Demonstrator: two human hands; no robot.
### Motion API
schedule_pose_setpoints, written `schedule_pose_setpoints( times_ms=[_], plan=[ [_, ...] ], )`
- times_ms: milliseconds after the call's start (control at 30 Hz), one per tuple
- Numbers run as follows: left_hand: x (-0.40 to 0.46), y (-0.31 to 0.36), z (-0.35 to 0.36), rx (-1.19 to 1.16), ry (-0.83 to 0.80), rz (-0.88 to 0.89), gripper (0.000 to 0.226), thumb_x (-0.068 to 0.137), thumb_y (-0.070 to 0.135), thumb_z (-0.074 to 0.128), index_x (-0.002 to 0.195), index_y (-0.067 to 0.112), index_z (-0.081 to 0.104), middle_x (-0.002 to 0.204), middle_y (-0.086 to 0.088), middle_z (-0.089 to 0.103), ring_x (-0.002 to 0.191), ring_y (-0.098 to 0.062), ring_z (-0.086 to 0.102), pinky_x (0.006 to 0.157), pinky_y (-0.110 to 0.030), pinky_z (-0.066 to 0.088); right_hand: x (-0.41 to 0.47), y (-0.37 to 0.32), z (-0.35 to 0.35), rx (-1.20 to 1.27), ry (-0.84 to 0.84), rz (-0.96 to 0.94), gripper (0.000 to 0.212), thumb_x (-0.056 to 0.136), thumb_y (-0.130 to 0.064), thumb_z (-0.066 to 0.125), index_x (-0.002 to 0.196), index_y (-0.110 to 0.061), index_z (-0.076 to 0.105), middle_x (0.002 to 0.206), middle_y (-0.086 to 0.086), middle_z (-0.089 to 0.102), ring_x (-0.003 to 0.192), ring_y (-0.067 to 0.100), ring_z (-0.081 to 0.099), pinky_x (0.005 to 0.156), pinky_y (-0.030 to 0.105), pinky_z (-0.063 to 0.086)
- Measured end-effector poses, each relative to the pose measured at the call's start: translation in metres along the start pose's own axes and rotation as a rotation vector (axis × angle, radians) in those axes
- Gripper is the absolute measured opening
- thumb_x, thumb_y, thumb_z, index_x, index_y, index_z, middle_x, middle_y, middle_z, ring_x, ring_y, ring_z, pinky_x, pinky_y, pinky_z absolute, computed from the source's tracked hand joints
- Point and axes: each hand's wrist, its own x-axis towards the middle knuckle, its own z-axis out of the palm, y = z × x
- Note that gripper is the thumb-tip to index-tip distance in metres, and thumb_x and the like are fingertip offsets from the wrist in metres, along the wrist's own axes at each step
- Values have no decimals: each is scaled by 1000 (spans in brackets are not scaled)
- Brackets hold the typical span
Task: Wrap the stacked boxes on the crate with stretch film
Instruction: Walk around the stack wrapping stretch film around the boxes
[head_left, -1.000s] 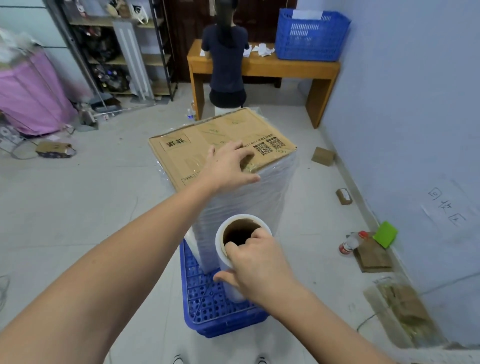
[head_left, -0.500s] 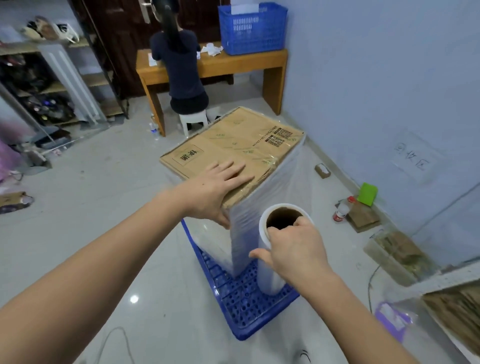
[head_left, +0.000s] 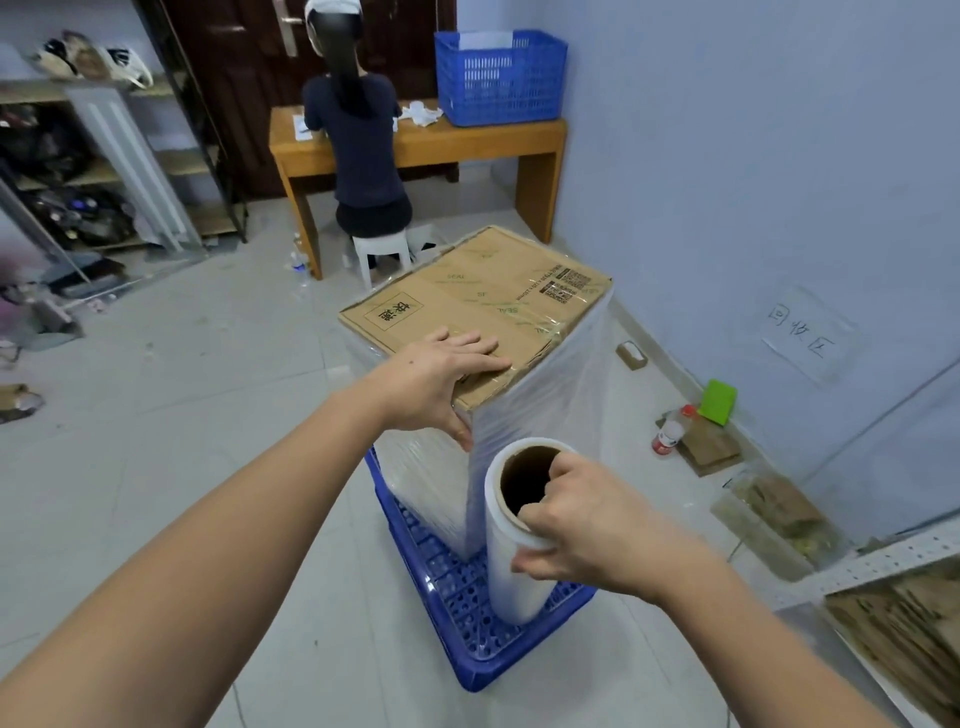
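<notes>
On the blue crate (head_left: 457, 613) in the middle of the tiled floor stands the stack of boxes (head_left: 483, 312), its sides already sheathed in clear stretch film (head_left: 550, 405) while the cardboard top, printed with codes and a label, lies bare. A loose sheet of film runs from the stack's near corner down to the film roll (head_left: 511, 561), which stands upright just in front of the stack over the crate's near end, its brown cardboard core open at the top. The right hand (head_left: 587, 525) grasps the roll's upper end, fingers hooked into the core and thumb curled round the outside. The left hand (head_left: 441, 379) lies flat with straight fingers on the near corner of the top box, thumb pointing down over the wrapped edge, holding nothing.

To the right, along the pale blue wall, lie a red-capped bottle (head_left: 670, 431) on flattened cardboard (head_left: 711, 447), a green piece (head_left: 718, 401) leaning at the skirting, and a small brown box (head_left: 630, 355) nearer the stack. A paper sign (head_left: 802, 332) with handwritten characters is fixed to the wall. Further back, a person (head_left: 363, 150) in dark clothes sits on a white stool (head_left: 379, 249) at a wooden desk (head_left: 426, 145), facing away; a blue basket (head_left: 501, 78) sits on the desk's right end. Metal shelves (head_left: 104, 166) with clutter fill the left side of the room
</notes>
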Motion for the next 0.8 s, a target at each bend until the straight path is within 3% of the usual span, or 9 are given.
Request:
schedule_pose_setpoints(
  times_ms=[100,267,433,500,633,800],
  plan=[
    [1,1,2,7,7,-1,116,60,74,84,159,41,32,170,10,22,158,-14,12,129,-43,4,5,-8,-4,50,-65,-2,38,82,-54,59,67,-27,37,59,-8,42,68,17,29,75,38,48],
    [2,7,2,4,19,-28,115,61,72,85,159,41,34,170,11,22,158,-12,12,128,-39,4,8,-20,-23,94,-153,50,21,90,-44,58,94,-23,56,93,1,65,95,22,49,78,32,35],
    [-3,8,5,7,47,-33,112,63,75,83,158,42,35,169,12,23,158,-10,12,126,-37,4,11,-41,-19,81,-140,195,60,85,-77,43,103,-20,48,88,2,66,84,23,51,76,36,41],
    [-3,8,6,19,49,-30,113,63,76,82,159,41,33,170,12,22,158,-10,12,127,-38,4,14,-46,-17,90,-136,285,62,85,-79,38,102,-20,47,85,0,64,80,22,50,74,37,43],
    [-1,2,6,59,57,2,115,64,76,82,160,40,30,170,11,21,158,-11,11,128,-41,6,21,-51,-25,168,-172,419,35,93,-58,50,87,-25,41,83,-2,55,79,21,45,67,32,36],
    [1,-13,6,133,46,111,114,70,82,74,163,40,21,172,11,15,159,-13,9,128,-45,9,36,-64,-38,135,-441,517,11,90,-24,57,97,-16,58,84,0,53,75,21,49,67,32,42]
  ],
)
